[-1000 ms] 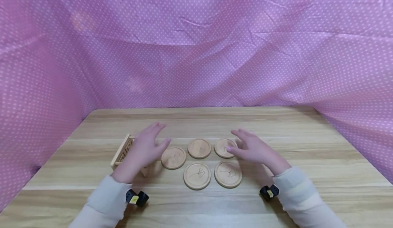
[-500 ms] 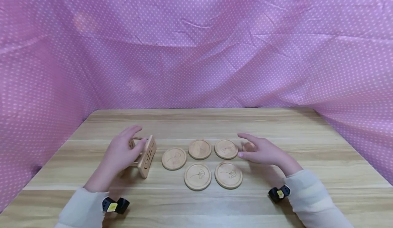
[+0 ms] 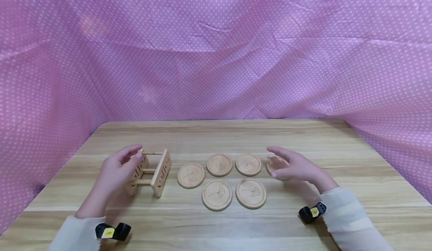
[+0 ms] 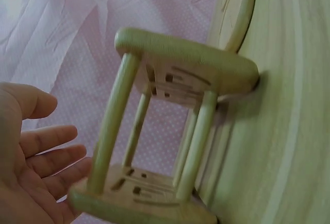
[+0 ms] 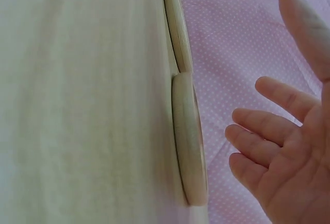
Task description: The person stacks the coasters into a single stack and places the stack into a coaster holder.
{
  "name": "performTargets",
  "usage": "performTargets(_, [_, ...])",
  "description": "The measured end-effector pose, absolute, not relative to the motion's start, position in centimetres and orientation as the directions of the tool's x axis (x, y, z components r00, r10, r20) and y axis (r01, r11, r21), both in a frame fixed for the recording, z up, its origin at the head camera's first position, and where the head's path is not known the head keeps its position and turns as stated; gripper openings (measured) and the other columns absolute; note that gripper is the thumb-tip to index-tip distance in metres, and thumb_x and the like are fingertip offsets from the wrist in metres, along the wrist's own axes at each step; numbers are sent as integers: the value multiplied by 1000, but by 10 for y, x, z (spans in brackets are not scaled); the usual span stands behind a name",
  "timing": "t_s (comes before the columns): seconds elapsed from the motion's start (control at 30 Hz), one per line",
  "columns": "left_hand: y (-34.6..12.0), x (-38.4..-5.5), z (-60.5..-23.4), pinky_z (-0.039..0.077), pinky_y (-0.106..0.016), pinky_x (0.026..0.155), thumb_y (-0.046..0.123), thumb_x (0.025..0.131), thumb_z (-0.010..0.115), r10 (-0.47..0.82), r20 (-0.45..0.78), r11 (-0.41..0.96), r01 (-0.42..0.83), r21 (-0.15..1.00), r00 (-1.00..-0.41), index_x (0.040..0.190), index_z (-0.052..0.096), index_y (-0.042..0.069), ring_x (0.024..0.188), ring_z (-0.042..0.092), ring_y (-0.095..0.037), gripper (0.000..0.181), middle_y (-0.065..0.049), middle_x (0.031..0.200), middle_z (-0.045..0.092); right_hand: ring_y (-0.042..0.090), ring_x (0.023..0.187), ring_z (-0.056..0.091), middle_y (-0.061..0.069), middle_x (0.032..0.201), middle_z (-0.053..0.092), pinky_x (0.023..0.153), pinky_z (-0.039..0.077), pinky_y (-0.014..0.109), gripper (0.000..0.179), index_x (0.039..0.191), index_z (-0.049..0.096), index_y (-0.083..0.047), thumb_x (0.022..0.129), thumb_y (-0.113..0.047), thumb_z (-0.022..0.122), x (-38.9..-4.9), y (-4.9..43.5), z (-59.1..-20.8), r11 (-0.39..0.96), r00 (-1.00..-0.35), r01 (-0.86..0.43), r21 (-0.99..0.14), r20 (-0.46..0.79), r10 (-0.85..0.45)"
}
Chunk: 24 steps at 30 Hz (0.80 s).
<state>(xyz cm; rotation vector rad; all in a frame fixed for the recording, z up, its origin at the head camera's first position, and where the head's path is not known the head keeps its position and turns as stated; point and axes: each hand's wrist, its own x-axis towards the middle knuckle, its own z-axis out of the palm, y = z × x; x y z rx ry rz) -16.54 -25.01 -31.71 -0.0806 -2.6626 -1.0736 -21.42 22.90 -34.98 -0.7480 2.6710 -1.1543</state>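
Note:
A small wooden holder (image 3: 162, 174) with carved side panels joined by round rods stands at the left of the table. My left hand (image 3: 116, 173) is at its left panel, fingers loosely bent and holding nothing; the left wrist view shows the palm facing the holder's rods (image 4: 114, 126). Over at the right, my right hand (image 3: 299, 169) hovers by a round wooden coaster (image 3: 275, 163) and partly hides it. In the right wrist view its fingers (image 5: 263, 126) are spread and apart from the coaster's edge (image 5: 188, 141).
Several more coasters lie flat between the hands, among them a left one (image 3: 191, 175), a back one (image 3: 219, 164) and two front ones engraved with ginkgo leaves, such as the front right coaster (image 3: 251, 193). A pink dotted cloth (image 3: 216, 74) hangs around the wooden table (image 3: 216, 228).
My left hand has moved left across the holder to its far side, uncovering it. The right hand has shifted right, off the back right coaster and over to the rightmost one.

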Motion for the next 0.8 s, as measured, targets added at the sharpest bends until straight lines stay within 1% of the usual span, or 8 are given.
performTargets(0.13, [-260, -168, -323, 45, -9, 67, 34, 93, 47, -89, 289, 717, 140, 683, -953, 125, 53, 9, 81, 49, 9, 42, -16, 112, 61, 40, 132, 23, 18, 144, 31, 106, 21, 58, 77, 138, 33, -4, 74, -19, 73, -218, 233, -355, 499, -860, -369, -784, 84, -504])
performTargets(0.2, [-265, -170, -325, 45, -7, 66, 34, 94, 47, -100, 292, 708, 138, 693, -951, 125, 54, 8, 79, 47, 11, 41, -16, 111, 61, 37, 132, 24, 19, 144, 30, 108, 24, 47, 76, 138, 32, -2, 75, -15, 72, -221, 237, -358, 448, -857, -354, -821, 93, -507])
performTargets(0.27, [-269, -172, -327, 44, -6, 66, 33, 94, 46, -101, 296, 706, 141, 694, -950, 124, 54, 7, 78, 46, 13, 41, -17, 113, 60, 31, 132, 26, 21, 144, 30, 108, 28, 31, 74, 137, 32, 1, 75, -10, 71, -224, 240, -362, 392, -855, -343, -854, 110, -507])
performTargets(0.33, [-272, -175, -329, 44, -6, 66, 32, 95, 45, -101, 290, 703, 138, 698, -952, 124, 54, 7, 78, 46, 13, 40, -18, 114, 59, 21, 131, 30, 23, 143, 29, 103, 28, 14, 74, 137, 31, 4, 75, -7, 70, -226, 244, -365, 353, -856, -333, -874, 124, -502])
performTargets(0.4, [-274, -177, -330, 44, -6, 66, 33, 95, 44, -107, 279, 701, 126, 702, -954, 124, 54, 7, 79, 45, 13, 40, -18, 115, 59, 18, 131, 30, 24, 143, 28, 98, 26, 5, 74, 136, 31, 5, 75, -6, 70, -228, 245, -369, 333, -858, -327, -885, 130, -497])
performTargets(0.63, [-281, -188, -337, 46, -8, 68, 30, 96, 42, -181, 201, 612, 50, 789, -963, 122, 55, 4, 79, 49, 11, 39, -19, 116, 58, 37, 132, 20, 24, 144, 27, 96, 27, 3, 77, 137, 30, 5, 73, -7, 72, -232, 244, -376, 338, -880, -266, -903, 85, -467])
performTargets(0.7, [-282, -191, -340, 48, -10, 69, 30, 96, 42, -193, 173, 577, 30, 816, -966, 122, 55, 4, 79, 51, 9, 39, -18, 115, 58, 37, 132, 20, 23, 144, 28, 95, 27, 2, 77, 137, 30, 3, 73, -7, 71, -232, 244, -378, 336, -894, -237, -912, 69, -444])
performTargets(0.8, [-284, -196, -344, 47, -9, 70, 31, 95, 43, -204, 159, 555, 20, 832, -966, 121, 55, 3, 79, 52, 10, 39, -4, 108, 62, 35, 133, 21, 23, 143, 29, 94, 27, 1, 77, 137, 31, 2, 73, -8, 72, -231, 244, -381, 334, -907, -198, -922, 43, -420])
